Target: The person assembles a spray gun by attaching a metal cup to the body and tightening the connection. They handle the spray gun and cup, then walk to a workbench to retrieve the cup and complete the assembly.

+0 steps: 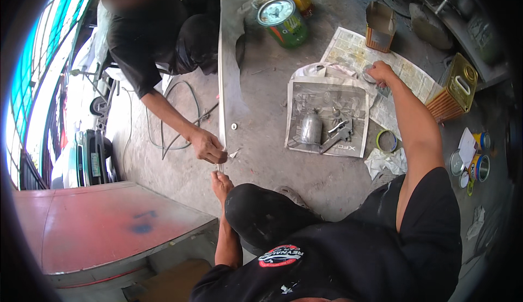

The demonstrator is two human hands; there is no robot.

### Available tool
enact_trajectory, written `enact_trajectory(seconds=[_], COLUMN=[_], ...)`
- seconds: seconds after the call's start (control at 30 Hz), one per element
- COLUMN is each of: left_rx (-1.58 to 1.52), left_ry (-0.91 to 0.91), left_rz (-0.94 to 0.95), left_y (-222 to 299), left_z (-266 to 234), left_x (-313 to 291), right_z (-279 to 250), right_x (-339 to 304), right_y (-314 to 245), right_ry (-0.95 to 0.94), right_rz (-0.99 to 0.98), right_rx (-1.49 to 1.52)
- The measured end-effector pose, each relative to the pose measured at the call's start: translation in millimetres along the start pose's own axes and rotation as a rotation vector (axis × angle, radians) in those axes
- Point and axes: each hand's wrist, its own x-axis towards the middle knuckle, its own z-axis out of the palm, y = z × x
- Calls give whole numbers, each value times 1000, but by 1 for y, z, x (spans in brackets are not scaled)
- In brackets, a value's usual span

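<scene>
My left hand (221, 186) is closed at the lower end of a long, narrow white strip (222, 84) that runs up to the far edge of the view. Just above it, another person's hand (208, 146) pinches the same strip. My right arm stretches out to the far right, where my right hand (381, 74) is closed on a small greyish round thing (368, 74), partly hidden by the fingers. Beneath it lie newspaper sheets (348, 46) and a crumpled whitish cloth (321, 71).
A spray gun (339, 136) with a metal cup (311, 128) lies on a printed sheet (357, 103). Paint cans (283, 24), a rectangular tin (449, 92), an open box (379, 26) and a tape roll (387, 140) surround it. A red-and-grey panel (109, 220) stands left.
</scene>
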Motion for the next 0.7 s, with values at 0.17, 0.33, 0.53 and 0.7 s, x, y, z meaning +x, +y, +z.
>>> enact_trajectory(seconds=[0.17,0.33,0.53,0.7], left_rx=[45,-271,-146,-199], left_ry=[-12,-43,-106,-118], left_rz=[-94,-254,-206,-170], left_y=[-14,4,0,4], left_z=[3,12,23,29], left_x=[-27,-9,-12,-19], right_z=[-2,6,18,14], right_x=[-5,1,14,24], right_y=[4,0,-12,-1], right_ry=[16,-1,-34,-55], right_rz=[-16,-2,-15,-5], right_rx=[10,0,-19,-85])
